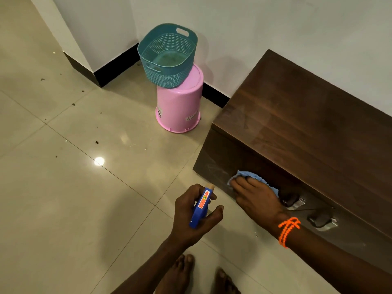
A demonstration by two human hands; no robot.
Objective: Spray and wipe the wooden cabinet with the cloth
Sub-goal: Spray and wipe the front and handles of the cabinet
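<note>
— What is the right hand doing?

— It lies flat, with its fingers pressing a crumpled light-blue cloth onto the front of the long dark-brown wooden cabinet, low down near the cabinet's left end.

— And the left hand?

— It is curled around a small blue plastic spray bottle. It hangs over the floor, just left of the cloth hand and not touching the wood. The nozzle points up and away.

— Which way does the wood go from the cloth?

— The cabinet is long. Most of its front runs off to the right, past two shiny metal handles. I think the wiping hand, the nearer one, needs to slide that way along the front.

— Anything else close by?

— A teal plastic basket sits on an upside-down pink plastic bucket, well apart.
</note>
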